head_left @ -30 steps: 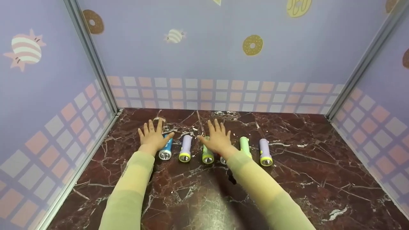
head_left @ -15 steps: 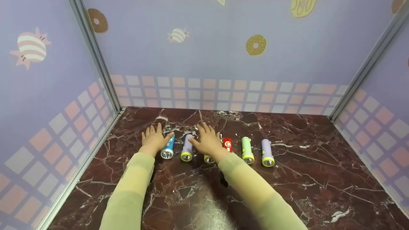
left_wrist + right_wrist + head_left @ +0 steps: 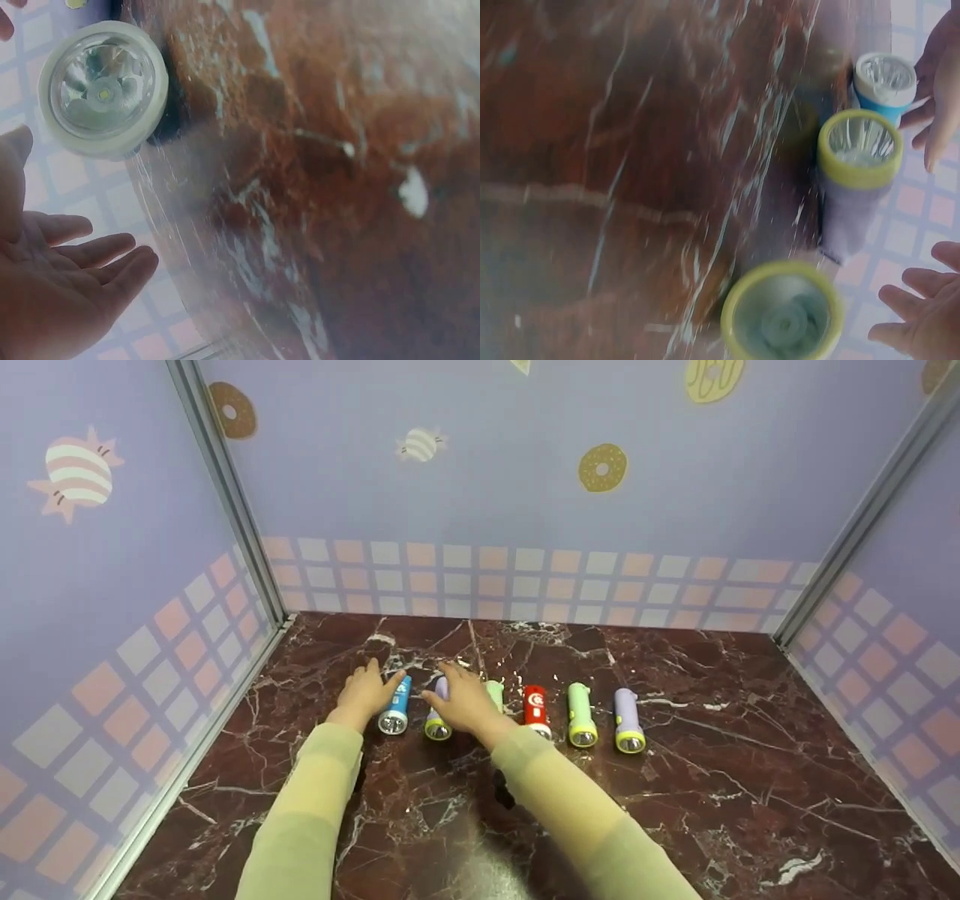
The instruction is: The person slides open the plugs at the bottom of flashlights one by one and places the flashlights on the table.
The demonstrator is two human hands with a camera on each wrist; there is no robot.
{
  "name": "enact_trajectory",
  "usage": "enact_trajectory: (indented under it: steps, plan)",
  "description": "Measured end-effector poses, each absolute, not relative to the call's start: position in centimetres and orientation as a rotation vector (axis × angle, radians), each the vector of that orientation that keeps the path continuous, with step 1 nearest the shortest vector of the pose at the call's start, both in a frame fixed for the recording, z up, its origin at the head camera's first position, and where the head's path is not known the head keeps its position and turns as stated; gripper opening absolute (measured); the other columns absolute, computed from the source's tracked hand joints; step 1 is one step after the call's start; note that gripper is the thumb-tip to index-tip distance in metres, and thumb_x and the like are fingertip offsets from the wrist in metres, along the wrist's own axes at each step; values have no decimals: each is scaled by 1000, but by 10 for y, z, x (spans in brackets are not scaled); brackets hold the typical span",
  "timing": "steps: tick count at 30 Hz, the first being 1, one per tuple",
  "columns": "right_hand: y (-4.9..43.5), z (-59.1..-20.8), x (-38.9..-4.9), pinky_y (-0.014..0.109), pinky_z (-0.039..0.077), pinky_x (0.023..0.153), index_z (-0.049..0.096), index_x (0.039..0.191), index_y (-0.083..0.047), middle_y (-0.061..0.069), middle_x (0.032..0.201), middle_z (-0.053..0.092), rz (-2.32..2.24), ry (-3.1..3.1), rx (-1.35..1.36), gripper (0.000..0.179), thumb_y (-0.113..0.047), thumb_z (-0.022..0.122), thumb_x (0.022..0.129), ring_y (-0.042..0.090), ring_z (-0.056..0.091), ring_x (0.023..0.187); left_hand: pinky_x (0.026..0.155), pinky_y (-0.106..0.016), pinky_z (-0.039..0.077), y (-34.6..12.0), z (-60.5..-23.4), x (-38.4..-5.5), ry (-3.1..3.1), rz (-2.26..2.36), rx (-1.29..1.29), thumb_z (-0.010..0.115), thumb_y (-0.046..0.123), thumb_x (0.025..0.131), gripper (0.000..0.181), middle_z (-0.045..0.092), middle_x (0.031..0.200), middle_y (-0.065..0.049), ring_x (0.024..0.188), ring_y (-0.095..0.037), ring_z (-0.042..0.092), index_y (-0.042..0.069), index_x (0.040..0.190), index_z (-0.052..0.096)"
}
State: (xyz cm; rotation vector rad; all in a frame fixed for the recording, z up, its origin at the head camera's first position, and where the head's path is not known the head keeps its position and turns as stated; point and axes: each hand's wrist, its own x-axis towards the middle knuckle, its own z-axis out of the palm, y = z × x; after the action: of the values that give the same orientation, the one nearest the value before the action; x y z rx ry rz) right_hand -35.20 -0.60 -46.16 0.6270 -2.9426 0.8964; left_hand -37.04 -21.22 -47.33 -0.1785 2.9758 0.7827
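Observation:
Six flashlights would be several in a row; my left hand (image 3: 361,695) is beside the leftmost one, a blue flashlight (image 3: 400,697) with a silvery rim. Its thumb reaches over the far end, and in the left wrist view loosely bent fingers (image 3: 97,255) stand apart from the lens. My right hand (image 3: 466,701) hovers with spread fingers over a purple flashlight (image 3: 438,728), hiding its middle. It also covers part of a green flashlight (image 3: 495,692). The right wrist view has the purple flashlight's yellow-rimmed head (image 3: 860,150) apart from the right fingers (image 3: 907,304).
Farther right lie a red flashlight (image 3: 535,705), a light green flashlight (image 3: 579,714) and another purple flashlight (image 3: 627,716), lenses toward me. All rest on a dark red marbled tabletop (image 3: 712,810). Patterned lilac panels (image 3: 495,495) enclose the back and both sides.
My right hand has moved left, from over the green and red flashlights to over the purple one, uncovering the red. The left hand stays by the blue flashlight, its fingers drawn closer together.

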Motion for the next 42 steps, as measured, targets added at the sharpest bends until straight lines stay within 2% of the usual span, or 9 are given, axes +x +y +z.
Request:
enact_trajectory:
  steps: [6,10,13,22,29,39,42]
  plan:
    - [-18,-462,-346,50,30,126,38,157,-5,20,162,41,986,-2950,629,66,-39,58,104,40,37,151,122,-59,32,-211,-475,-372,3000,892,-156,44,43,108,71,40,154,-37,145,-51,39,-13,150,38]
    - [-26,-463,-342,46,35,124,42,155,-4,18,158,47,1038,-2930,638,61,-34,58,104,34,43,148,113,-57,43,-210,-476,-372,2982,966,-183,48,38,108,61,54,143,-36,132,-49,54,-13,142,50]
    - [-31,-464,-340,43,40,121,46,151,-2,18,153,53,1082,-2896,647,56,-29,59,104,32,51,142,108,-55,48,-209,-475,-371,2948,1003,-215,48,36,108,57,59,137,-34,123,-46,60,-12,137,56]
    - [-48,-466,-335,42,47,115,54,143,2,20,143,62,1287,-2828,612,46,-18,60,103,33,58,135,107,-53,49,-207,-475,-371,2941,1004,-260,52,31,106,49,64,131,-33,122,-46,61,-12,124,65]
    - [-58,-466,-334,42,47,114,56,138,11,25,138,63,1359,-2834,613,44,-11,60,101,35,59,133,104,-52,51,-205,-475,-371,2954,1019,-268,57,26,101,42,69,121,-32,116,-45,64,-13,109,71]
    - [-63,-470,-336,46,48,113,61,129,16,31,131,65,1445,-2851,592,36,-1,55,98,39,61,128,100,-48,54,-204,-476,-370,2918,1067,-324,58,20,99,39,70,119,-32,112,-44,66,-15,110,70]
    - [-63,-472,-337,43,51,108,64,125,15,30,124,68,1444,-2864,609,34,0,55,96,35,65,118,101,-48,54,-204,-476,-370,2905,1079,-338,59,20,98,38,70,117,-32,112,-44,66,-15,107,71]
